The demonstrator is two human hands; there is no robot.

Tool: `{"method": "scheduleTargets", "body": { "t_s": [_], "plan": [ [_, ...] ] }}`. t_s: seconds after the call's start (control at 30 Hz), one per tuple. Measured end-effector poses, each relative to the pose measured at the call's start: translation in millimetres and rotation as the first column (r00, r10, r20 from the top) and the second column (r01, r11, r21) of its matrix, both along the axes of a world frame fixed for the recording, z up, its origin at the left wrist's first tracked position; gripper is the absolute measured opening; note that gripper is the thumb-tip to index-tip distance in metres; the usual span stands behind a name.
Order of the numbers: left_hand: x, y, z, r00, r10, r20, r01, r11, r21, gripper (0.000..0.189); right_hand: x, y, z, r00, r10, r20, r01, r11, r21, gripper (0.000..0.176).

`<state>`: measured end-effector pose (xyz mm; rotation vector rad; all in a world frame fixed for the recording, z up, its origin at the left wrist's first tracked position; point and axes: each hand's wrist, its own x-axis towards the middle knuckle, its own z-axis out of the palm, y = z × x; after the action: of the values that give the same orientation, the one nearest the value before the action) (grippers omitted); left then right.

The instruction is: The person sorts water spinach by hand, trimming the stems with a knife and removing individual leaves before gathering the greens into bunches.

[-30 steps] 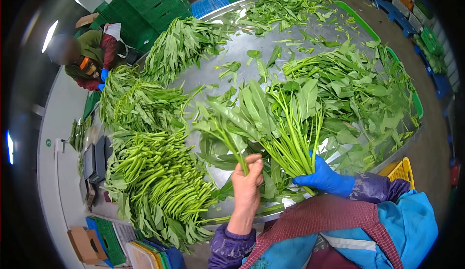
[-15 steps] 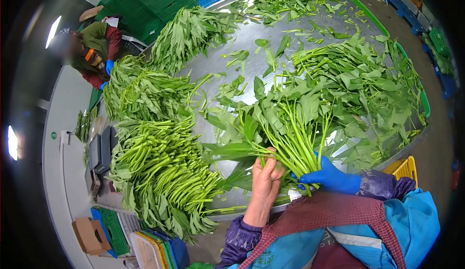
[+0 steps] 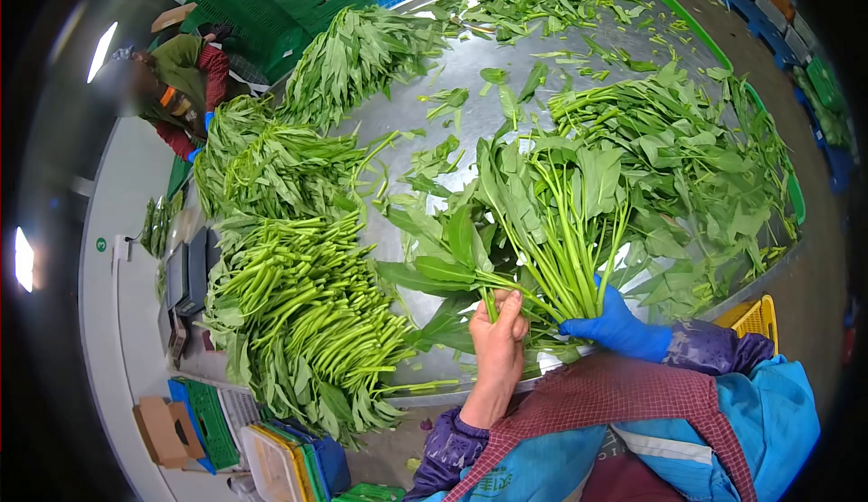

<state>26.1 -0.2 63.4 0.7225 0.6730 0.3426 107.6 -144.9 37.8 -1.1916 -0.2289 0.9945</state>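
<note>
My right hand (image 3: 624, 326), in a blue glove, is closed around the lower stems of a leafy green bunch (image 3: 565, 240) above the metal table (image 3: 384, 122). Just left of it, my bare left hand (image 3: 499, 335) pinches a few leafy stems (image 3: 448, 272) whose leaves point left. Stacked greens with cut stem ends (image 3: 307, 294) lie at the table's left. To the right of the bunch spreads a loose heap of greens (image 3: 696, 159).
A co-worker (image 3: 176, 86) with blue gloves stands at the far left by more bunched greens (image 3: 348, 64). Green crates (image 3: 280, 0) rise behind. A yellow basket (image 3: 758, 319) is at the right edge, and a cardboard box (image 3: 167, 431) at lower left.
The bunch in my right hand has become more upright, and its leaves have shifted slightly right. My left hand has moved slightly down, still pinching stems.
</note>
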Motion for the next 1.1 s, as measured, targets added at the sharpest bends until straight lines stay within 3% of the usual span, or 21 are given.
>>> {"method": "scheduleTargets", "body": {
  "t_s": [0.1, 0.17, 0.2, 0.27, 0.3, 0.37, 0.4, 0.47, 0.6, 0.67, 0.73, 0.77, 0.83, 0.87, 0.9, 0.97, 1.0, 1.1],
  "plan": [
    [0, 2, 2, 0.996, 0.033, -0.084, -0.028, 0.998, 0.062, 0.009, 0, -1, 5, 1.000, 0.000, -0.011, 0.001, 1.000, 0.016, 0.064],
    [-3, 7, -3, 0.990, -0.013, -0.142, 0.048, 0.968, 0.245, 0.006, 2, -3, 6, 1.000, 0.014, -0.014, -0.014, 0.999, -0.036, 0.066],
    [-4, 9, -4, 0.989, -0.014, -0.144, 0.050, 0.968, 0.244, 0.006, 3, -3, 8, 1.000, 0.013, -0.016, -0.013, 0.999, -0.037, 0.066],
    [-5, 11, -8, 0.954, -0.015, -0.299, 0.212, 0.739, 0.639, 0.007, 3, -5, 11, 1.000, 0.012, 0.019, -0.012, 1.000, -0.008, 0.065],
    [-4, 12, -12, 0.954, -0.018, -0.301, 0.216, 0.739, 0.638, 0.007, 3, -6, 10, 1.000, 0.009, 0.017, -0.009, 1.000, -0.009, 0.065],
    [0, 14, -19, 0.979, 0.064, -0.193, 0.171, 0.260, 0.950, 0.008, 3, -6, 7, 0.999, 0.013, 0.038, -0.015, 0.999, 0.037, 0.064],
    [1, 15, -20, 0.979, 0.060, -0.194, 0.172, 0.259, 0.950, 0.008, 3, -5, 7, 0.999, 0.010, 0.038, -0.011, 0.999, 0.038, 0.064],
    [5, 18, -20, 0.972, 0.077, -0.224, 0.221, 0.048, 0.974, 0.012, 6, -4, 8, 1.000, 0.014, 0.027, -0.013, 0.999, -0.030, 0.064],
    [10, 23, -23, 0.967, 0.083, -0.241, 0.245, -0.046, 0.968, 0.012, 7, -7, 9, 1.000, 0.005, 0.000, -0.005, 0.997, -0.073, 0.063],
    [4, 56, -44, 0.920, 0.262, -0.292, 0.316, -0.051, 0.947, 0.012, 7, -13, 19, 0.997, 0.034, -0.070, -0.037, 0.998, -0.044, 0.062],
    [-3, 87, -44, 0.908, 0.305, -0.287, 0.139, 0.429, 0.893, 0.013, 5, -21, 19, 1.000, 0.006, -0.008, -0.006, 0.999, -0.046, 0.062],
    [-4, 93, -39, 0.906, 0.306, -0.292, 0.212, 0.270, 0.939, 0.010, 3, -25, 19, 0.999, -0.022, 0.050, 0.024, 0.998, -0.051, 0.063],
    [-8, 105, -40, 0.910, 0.108, -0.401, 0.291, 0.523, 0.801, 0.016, 1, -26, 19, 0.998, -0.064, 0.006, 0.064, 0.995, -0.071, 0.064],
    [-9, 110, -34, 0.951, 0.075, -0.298, 0.097, 0.848, 0.522, 0.018, 3, -25, 14, 0.995, -0.093, 0.040, 0.095, 0.994, -0.050, 0.066],
    [-10, 112, -26, 0.978, 0.088, -0.190, -0.068, 0.992, 0.110, 0.021, 4, -23, 11, 0.989, -0.127, 0.070, 0.129, 0.991, -0.026, 0.067],
    [-5, 104, -13, 0.995, 0.085, -0.056, -0.088, 0.995, -0.042, 0.025, 6, -22, 13, 0.987, -0.138, 0.083, 0.138, 0.990, 0.006, 0.068],
    [-1, 92, -4, 0.993, 0.030, -0.110, -0.024, 0.998, 0.053, 0.022, 6, -22, 13, 0.986, -0.141, 0.084, 0.142, 0.990, -0.011, 0.068],
    [8, 54, -9, 0.973, -0.138, -0.184, 0.161, 0.980, 0.116, 0.016, 5, -23, 13, 0.987, -0.141, 0.081, 0.142, 0.990, -0.011, 0.068]
  ]
}}
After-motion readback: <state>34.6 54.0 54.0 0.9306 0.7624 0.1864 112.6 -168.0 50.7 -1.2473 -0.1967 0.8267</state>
